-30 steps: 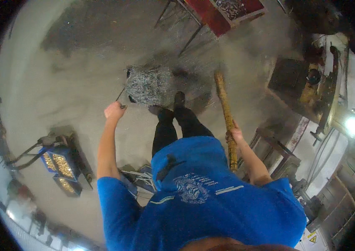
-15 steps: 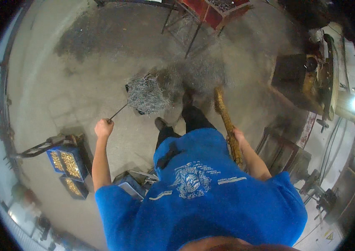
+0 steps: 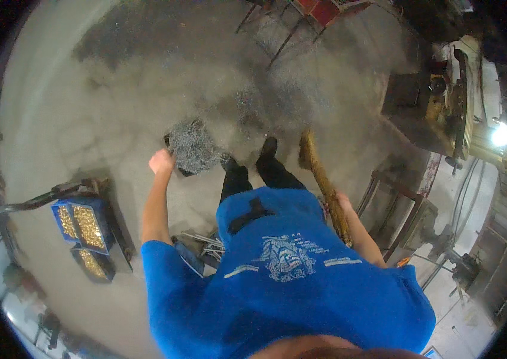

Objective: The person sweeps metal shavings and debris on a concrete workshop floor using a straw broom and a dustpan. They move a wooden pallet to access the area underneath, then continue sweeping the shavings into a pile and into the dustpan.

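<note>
My left hand (image 3: 162, 161) is closed in a fist on the thin dark handle of a dustpan; the handle is mostly hidden now. A heap of curly grey metal shavings (image 3: 196, 146) covers the dustpan, whose black edge (image 3: 168, 142) shows beside my fist. My right hand (image 3: 343, 202) is wrapped round a straw broom (image 3: 325, 182), held slanting along my right side. The broom's thick, bent end points away from me, near my right shoe (image 3: 270, 145). Dark smears and scattered shavings (image 3: 247, 107) lie on the floor ahead of my feet.
At left, blue bins (image 3: 90, 227) of small gold-coloured parts stand by a metal bar (image 3: 44, 200). Metal rods (image 3: 205, 245) lie by my left side. A red tray on legs (image 3: 319, 11) stands ahead. Machinery (image 3: 451, 113) and a dark metal frame (image 3: 394, 206) line the right.
My left hand has moved forward and right, close to the shavings, and the handle seen before is now mostly hidden. My whole view has shifted slightly. The broom stays in my right hand.
</note>
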The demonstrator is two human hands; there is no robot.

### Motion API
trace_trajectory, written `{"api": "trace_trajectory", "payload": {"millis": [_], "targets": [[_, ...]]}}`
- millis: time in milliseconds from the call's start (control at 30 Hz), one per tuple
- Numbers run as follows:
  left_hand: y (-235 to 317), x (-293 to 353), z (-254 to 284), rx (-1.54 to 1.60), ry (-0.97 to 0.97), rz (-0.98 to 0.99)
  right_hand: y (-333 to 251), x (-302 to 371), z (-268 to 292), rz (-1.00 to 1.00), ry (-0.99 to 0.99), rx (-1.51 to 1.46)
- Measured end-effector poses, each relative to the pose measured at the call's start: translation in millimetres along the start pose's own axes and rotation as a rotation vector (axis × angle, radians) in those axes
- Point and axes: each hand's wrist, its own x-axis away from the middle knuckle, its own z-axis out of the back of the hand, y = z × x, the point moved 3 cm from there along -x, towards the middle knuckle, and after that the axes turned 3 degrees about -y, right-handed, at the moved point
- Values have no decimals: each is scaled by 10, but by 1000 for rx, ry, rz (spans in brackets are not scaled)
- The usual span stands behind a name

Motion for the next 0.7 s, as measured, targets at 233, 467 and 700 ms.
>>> {"api": "trace_trajectory", "payload": {"millis": [233,467,700], "targets": [[-393,-244,-453,-16,64,-94,359,135,-58,32,-7,-58],[-199,-248,-594,-11,5,-129,354,-26,-143,-190,-22,-165],[-95,-227,-707,22,5,-125,276,24,-418,-131,-164,-236]]}}
